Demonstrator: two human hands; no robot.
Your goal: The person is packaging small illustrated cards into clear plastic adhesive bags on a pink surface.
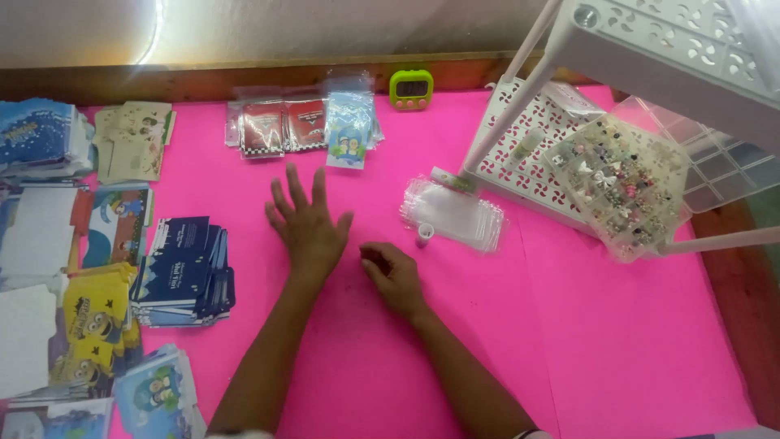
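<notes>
Hands, two: left hand (307,226) flat with fingers spread on pink sheet (569,325), right hand (394,275) curled, fingertips pinched together on the sheet; whether anything sits in the pinch, impossible to tell. One pile of clear sleeves (452,213) and one small white cap (423,236) just beyond the right hand. Three packed cards (307,123) at the far edge, beside one green timer (411,88). Card stacks (185,270) along the left. White rack (650,49) with one bead box (621,185) on the right.

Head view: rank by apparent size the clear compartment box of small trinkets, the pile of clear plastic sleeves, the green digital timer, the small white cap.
1. Clear compartment box of small trinkets, though it sits raised on the white rack, so nearer the camera.
2. Pile of clear plastic sleeves.
3. Green digital timer.
4. Small white cap.
</notes>
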